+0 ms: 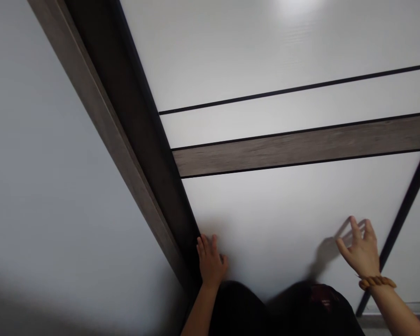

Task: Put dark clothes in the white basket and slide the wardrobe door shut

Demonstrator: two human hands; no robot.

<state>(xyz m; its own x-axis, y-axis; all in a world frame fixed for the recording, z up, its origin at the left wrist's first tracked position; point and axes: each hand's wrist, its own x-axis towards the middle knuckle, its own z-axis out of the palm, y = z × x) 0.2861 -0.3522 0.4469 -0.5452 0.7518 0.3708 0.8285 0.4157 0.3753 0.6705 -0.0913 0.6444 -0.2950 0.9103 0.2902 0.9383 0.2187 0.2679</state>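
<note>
A large white door panel (273, 210), probably a sliding wardrobe door, fills the space in front of me. Fingers apart, my left hand (210, 263) lies against its lower left edge, beside the dark door frame strip (147, 88). My right hand (362, 252) is at the panel's lower right, with fingers spread and partly bent. Its fingertips are at or very near the white surface, where they cast a shadow; contact is hard to tell. Neither hand holds anything. A braided brown bracelet (376, 282) circles my right wrist.
A wood-grain band (301, 144) and thin black strips cross the door. To the left stand a wood-grain upright (101, 107) and a plain grey wall (56, 154). A dark vertical strip (406, 200) borders another white panel on the right. My dark-clothed knees (238, 308) are close to the door.
</note>
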